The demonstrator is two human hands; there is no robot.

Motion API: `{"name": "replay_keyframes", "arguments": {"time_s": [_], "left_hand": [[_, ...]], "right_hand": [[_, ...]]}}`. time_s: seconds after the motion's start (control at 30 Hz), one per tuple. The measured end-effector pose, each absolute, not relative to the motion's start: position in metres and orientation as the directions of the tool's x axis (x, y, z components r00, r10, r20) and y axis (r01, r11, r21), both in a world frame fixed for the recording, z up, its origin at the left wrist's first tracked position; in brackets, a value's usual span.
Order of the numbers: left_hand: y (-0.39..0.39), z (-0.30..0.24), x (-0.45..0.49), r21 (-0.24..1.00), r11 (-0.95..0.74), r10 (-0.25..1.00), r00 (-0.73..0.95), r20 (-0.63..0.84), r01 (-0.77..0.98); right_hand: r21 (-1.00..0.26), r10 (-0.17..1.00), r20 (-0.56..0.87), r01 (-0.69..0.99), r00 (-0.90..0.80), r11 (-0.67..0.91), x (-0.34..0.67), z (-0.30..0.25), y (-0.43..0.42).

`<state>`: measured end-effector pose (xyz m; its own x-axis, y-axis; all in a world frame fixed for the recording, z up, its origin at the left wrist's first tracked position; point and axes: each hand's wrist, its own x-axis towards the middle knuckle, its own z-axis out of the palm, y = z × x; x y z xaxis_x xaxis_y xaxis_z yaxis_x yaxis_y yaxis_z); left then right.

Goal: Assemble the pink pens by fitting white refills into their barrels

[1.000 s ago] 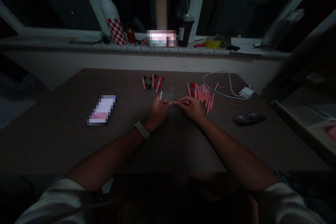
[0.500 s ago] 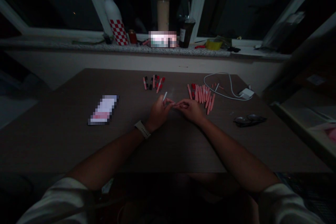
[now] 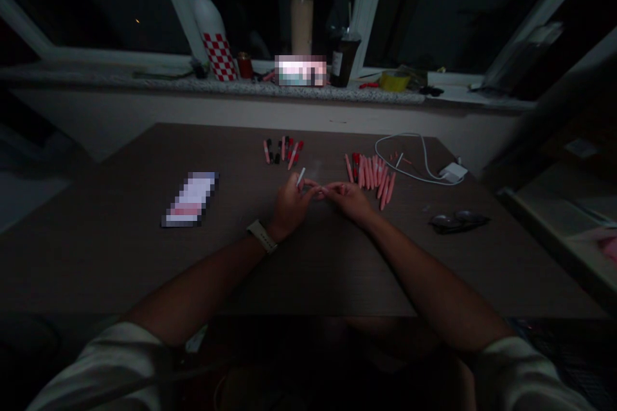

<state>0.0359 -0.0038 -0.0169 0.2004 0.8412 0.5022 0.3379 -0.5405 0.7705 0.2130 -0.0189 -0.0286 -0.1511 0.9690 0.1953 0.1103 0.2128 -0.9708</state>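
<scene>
My left hand [image 3: 289, 209] is closed around a thin white refill [image 3: 301, 176] that sticks up and away from the fingers. My right hand [image 3: 354, 202] is closed on a pink pen barrel [image 3: 337, 190], and the fingertips of both hands meet over the middle of the brown table [image 3: 144, 257]. A row of pink and red pens [image 3: 371, 173] lies just beyond my right hand. A smaller bunch of pen parts [image 3: 284, 151], pink, red and black, lies beyond my left hand. A watch sits on my left wrist.
A blurred flat card [image 3: 190, 199] lies at the left of the table. A white charger and cable [image 3: 424, 164] sit at the far right, and glasses [image 3: 457, 221] lie nearer. The windowsill [image 3: 241, 87] holds a checked bottle [image 3: 214, 35], a tall cup and a dark drink.
The hands stay together at the table's middle. The white refill in my left hand has tilted a little to the right. The camera has shifted slightly.
</scene>
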Motion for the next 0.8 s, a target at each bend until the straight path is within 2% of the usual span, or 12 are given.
{"name": "replay_keyframes", "arguments": {"time_s": [0.23, 0.47, 0.8], "left_hand": [[-0.007, -0.011, 0.033, 0.677, -0.586, 0.806, 0.234, 0.544, 0.446], [-0.010, -0.009, 0.030, 0.604, -0.589, 0.796, 0.260, 0.546, 0.537], [-0.010, -0.008, 0.034, 0.717, -0.574, 0.817, 0.212, 0.536, 0.396]], "right_hand": [[-0.998, 0.976, 0.048, 0.016, -0.211, 0.053, 0.214, -0.019, -0.026], [-0.996, 0.957, 0.004, -0.081, -0.290, -0.020, 0.218, -0.019, -0.025], [-0.986, 0.980, 0.014, -0.163, -0.199, -0.019, 0.215, -0.020, -0.024]]}}
